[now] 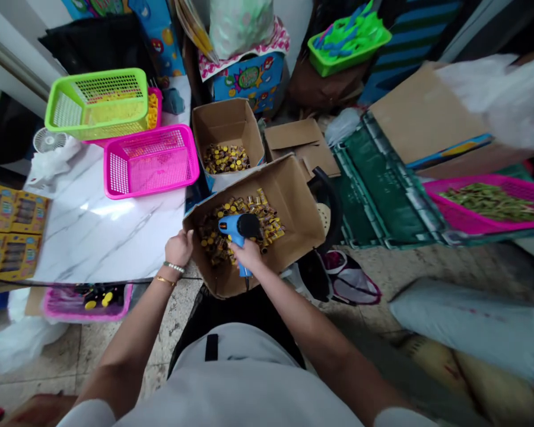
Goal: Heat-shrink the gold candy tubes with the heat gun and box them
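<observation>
Working remotely, I have my right hand wrapped around the handle of a blue gun-shaped tool, held over small brown-and-yellow cylinders in an open cardboard carton. My left hand is clamped on the carton's left edge. Farther out, a pink basket stands on the white counter, and a second box holds similar pieces.

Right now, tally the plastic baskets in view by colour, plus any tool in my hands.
Green baskets: 2 (upper left, upper right)
Pink baskets: 4 (front left, one partly hidden beneath the left green one, lower left, far right)
Blue gun-shaped tool, in your right hand: 1
Total: 7
</observation>
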Tool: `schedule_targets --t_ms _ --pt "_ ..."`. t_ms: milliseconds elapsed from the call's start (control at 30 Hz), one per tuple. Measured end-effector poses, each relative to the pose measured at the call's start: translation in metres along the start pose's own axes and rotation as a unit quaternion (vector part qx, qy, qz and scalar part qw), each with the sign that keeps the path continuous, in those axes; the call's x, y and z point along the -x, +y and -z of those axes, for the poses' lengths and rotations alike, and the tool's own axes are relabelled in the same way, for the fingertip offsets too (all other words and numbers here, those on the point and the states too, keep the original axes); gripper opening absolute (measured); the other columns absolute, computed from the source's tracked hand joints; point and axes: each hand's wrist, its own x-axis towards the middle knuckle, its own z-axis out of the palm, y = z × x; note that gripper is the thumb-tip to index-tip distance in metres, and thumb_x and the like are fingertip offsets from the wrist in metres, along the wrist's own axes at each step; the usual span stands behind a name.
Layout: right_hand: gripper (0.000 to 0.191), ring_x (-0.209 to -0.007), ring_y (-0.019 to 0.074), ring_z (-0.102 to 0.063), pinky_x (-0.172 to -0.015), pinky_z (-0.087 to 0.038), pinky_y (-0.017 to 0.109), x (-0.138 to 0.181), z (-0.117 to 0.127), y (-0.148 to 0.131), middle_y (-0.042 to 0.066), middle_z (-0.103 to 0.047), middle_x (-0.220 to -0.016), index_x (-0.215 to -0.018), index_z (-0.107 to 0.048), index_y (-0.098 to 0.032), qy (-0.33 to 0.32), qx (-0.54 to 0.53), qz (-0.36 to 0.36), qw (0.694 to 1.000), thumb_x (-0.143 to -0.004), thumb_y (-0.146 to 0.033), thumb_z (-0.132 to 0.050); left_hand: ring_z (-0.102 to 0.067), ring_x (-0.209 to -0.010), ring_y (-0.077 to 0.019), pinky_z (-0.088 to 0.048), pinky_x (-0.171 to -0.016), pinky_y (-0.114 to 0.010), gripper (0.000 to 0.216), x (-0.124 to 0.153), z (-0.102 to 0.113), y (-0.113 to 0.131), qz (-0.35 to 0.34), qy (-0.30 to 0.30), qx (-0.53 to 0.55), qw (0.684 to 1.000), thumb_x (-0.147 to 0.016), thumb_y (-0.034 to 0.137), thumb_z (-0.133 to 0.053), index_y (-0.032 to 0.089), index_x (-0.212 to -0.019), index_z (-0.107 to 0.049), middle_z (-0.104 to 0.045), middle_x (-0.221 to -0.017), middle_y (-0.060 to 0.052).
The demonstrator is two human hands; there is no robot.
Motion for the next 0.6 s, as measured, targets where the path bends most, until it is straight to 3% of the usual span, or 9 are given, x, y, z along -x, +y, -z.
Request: schedule_targets --t_ms 133,367,600 --pt "0.025 -0.041 0.0154 -0.059 -0.038 -0.044 0.021 -0.003 -0.006 0.001 -0.001 -0.056 -0.05 -0.077 -0.06 -0.019 0.002 0.012 -0.002 1.0 -0.086 -0.042 -0.063 -0.07 -0.073 -0.0251 -0.036 -0.058 -0.028 0.044 0.002 -0.016 -0.019 -0.006 0.001 0.003 1.0 -0.103 0.04 -0.032 0.01 -0.098 -0.064 -0.072 -0.079 -0.017" --pt "0.027 -0.04 0.0125 -0.056 -0.039 -0.045 0.02 -0.025 -0.034 -0.009 -0.002 -0.057 -0.05 -0.075 -0.062 -0.019 -0.034 0.035 -0.004 0.999 -0.084 -0.044 -0.067 -0.069 -0.073 -0.0254 -0.036 -0.057 -0.028 0.044 0.004 -0.029 -0.014 0.002 0.03 0.034 0.999 -0.103 0.039 -0.029 0.011 -0.099 -0.063 -0.072 -0.078 -0.016" --pt "0.027 -0.038 0.0128 -0.056 -0.037 -0.044 0.02 -0.029 -0.056 -0.012 -0.002 -0.055 -0.049 -0.076 -0.062 -0.017 -0.052 0.041 -0.004 0.998 -0.087 -0.042 -0.064 -0.069 -0.074 -0.0238 -0.037 -0.06 -0.027 0.041 0.016 -0.035 -0.015 0.01 0.008 0.05 0.999 -0.103 0.037 -0.031 0.011 -0.101 -0.062 -0.072 -0.079 -0.015"
